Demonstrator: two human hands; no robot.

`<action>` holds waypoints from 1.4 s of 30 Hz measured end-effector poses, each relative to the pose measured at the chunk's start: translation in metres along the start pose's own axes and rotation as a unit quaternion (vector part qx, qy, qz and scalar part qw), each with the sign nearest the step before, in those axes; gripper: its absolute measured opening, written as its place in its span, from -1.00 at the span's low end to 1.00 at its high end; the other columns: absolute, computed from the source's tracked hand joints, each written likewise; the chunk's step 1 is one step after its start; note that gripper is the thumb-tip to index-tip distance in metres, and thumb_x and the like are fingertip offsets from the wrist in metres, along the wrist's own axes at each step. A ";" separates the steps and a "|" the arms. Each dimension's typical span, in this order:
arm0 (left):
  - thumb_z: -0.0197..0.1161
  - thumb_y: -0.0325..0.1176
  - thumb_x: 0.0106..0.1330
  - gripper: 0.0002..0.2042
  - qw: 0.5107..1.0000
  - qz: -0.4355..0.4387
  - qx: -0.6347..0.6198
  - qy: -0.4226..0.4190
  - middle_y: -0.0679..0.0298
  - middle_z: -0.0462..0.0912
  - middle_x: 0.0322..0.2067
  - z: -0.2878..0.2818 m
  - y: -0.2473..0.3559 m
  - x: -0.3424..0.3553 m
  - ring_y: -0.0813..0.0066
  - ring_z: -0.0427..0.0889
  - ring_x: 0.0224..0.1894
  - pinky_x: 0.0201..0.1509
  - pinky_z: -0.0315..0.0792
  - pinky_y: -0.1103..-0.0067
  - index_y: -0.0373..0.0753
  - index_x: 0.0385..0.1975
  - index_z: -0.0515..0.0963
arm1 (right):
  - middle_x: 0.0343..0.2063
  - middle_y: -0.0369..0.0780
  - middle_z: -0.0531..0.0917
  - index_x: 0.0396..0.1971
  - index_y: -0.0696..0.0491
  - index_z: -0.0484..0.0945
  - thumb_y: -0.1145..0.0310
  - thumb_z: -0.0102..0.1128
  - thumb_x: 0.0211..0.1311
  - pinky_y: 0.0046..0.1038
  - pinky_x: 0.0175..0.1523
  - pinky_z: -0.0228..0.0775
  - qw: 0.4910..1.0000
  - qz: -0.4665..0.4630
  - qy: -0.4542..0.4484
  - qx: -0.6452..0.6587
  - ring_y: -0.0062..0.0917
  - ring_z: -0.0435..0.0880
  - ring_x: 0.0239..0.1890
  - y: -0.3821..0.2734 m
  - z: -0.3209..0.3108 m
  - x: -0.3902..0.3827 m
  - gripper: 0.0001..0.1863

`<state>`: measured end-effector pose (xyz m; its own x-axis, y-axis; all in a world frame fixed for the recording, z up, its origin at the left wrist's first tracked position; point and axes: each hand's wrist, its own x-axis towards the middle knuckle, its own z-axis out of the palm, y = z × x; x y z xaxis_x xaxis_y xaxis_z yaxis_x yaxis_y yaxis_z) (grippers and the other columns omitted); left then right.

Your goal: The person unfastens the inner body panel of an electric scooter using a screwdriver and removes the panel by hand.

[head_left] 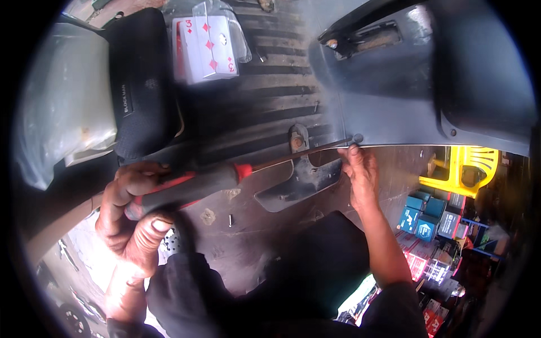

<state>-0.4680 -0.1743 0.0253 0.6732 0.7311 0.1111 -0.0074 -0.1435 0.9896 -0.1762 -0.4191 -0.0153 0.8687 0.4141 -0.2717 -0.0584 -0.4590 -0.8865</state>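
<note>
My left hand is wrapped around the red and black handle of a screwdriver. Its long brownish shaft runs up and right to a small round screw or hole at the edge of a grey plastic panel. At that edge, just below the shaft's tip, my right hand has its fingers drawn together; whatever they pinch is hidden. Beneath the shaft sits a dark metal bracket with a wide plate, fixed by a rusty bolt.
A black zip case, a clear plastic bag and a box of playing cards lie on the ribbed surface. A small screw lies below the bracket. On the right are a yellow plastic chair and stacked boxes.
</note>
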 end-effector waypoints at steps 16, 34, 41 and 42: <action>0.39 -0.32 0.08 -0.56 0.970 0.223 -0.015 -0.096 -0.15 0.51 -0.20 0.004 -0.048 0.017 0.11 0.55 -0.10 -0.02 0.41 0.39 -0.44 -0.13 0.40 | -0.33 -0.37 0.59 -0.15 0.05 0.47 -0.01 0.08 0.28 -0.75 -0.53 0.08 0.994 0.012 0.104 0.021 -0.82 0.47 -0.48 -0.004 0.045 -0.025 -0.59; 0.36 -0.45 0.09 -0.65 0.968 0.239 -0.061 -0.046 -0.06 0.53 -0.21 0.022 -0.039 0.027 0.14 0.55 -0.16 -0.12 0.45 0.42 -0.45 -0.15 0.46 | -0.29 -0.30 0.54 -0.07 0.12 0.49 0.16 0.17 0.23 -0.57 -0.13 0.27 0.983 0.070 0.171 -0.024 -0.63 0.43 -0.25 -0.018 0.054 -0.020 -0.61; 0.35 -0.48 0.12 -0.67 0.979 0.128 -0.011 -0.161 0.03 0.48 -0.05 0.009 -0.023 0.017 0.26 0.53 -0.08 -0.20 0.46 0.55 -0.31 -0.11 0.48 | -0.30 -0.31 0.54 -0.18 0.15 0.50 0.26 0.13 0.26 -0.50 0.00 0.21 0.995 0.000 0.050 0.081 -0.60 0.42 -0.20 0.003 0.046 -0.026 -0.73; 0.34 -0.49 0.12 -0.67 0.979 0.126 -0.004 -0.162 0.04 0.48 -0.05 0.010 -0.019 0.016 0.27 0.54 -0.08 -0.19 0.47 0.54 -0.32 -0.10 0.47 | -0.33 -0.31 0.54 -0.22 0.15 0.51 0.24 0.12 0.27 -0.50 -0.03 0.22 0.996 -0.011 0.043 0.077 -0.61 0.42 -0.23 0.008 0.043 -0.028 -0.73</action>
<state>-0.4497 -0.1658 0.0072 0.8489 0.4226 0.3175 -0.2074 -0.2863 0.9354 -0.2225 -0.4005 -0.0307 0.9092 0.3503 -0.2252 -0.1091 -0.3215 -0.9406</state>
